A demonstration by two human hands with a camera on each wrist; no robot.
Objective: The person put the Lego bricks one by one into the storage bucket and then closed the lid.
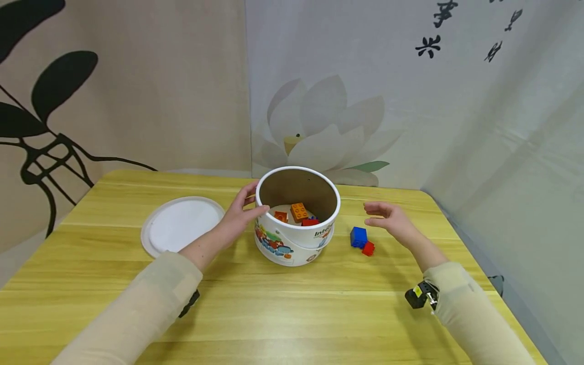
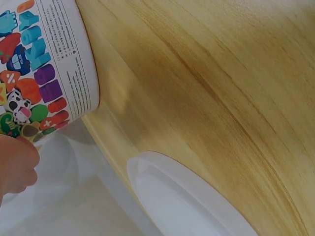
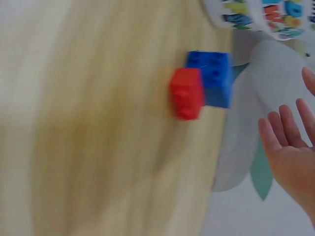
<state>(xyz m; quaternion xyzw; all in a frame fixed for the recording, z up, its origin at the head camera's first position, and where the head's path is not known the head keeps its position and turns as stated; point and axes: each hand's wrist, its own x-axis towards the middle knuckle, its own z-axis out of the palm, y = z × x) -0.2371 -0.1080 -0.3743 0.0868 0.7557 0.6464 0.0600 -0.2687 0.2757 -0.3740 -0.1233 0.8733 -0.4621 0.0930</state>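
Observation:
A white round bucket (image 1: 292, 248) with printed pictures stands on the table, its top uncovered. Inside lie an orange brick (image 1: 299, 212), another orange brick (image 1: 281, 216) and a red brick (image 1: 310, 222); a bit of blue shows beside them. My left hand (image 1: 238, 212) holds the bucket's left side at the rim, thumb at the front and fingers farther round. To the bucket's right, a blue brick (image 1: 358, 236) and a small red brick (image 1: 368, 248) touch each other on the table. My right hand (image 1: 390, 219) hovers beside them, fingers extended, holding nothing.
A white round lid (image 1: 182, 225) lies on the wooden table (image 1: 283, 314), left of the bucket and close to my left forearm. Behind the table hangs a printed curtain (image 1: 319, 61); another pale curtain (image 1: 524, 152) runs along the right side.

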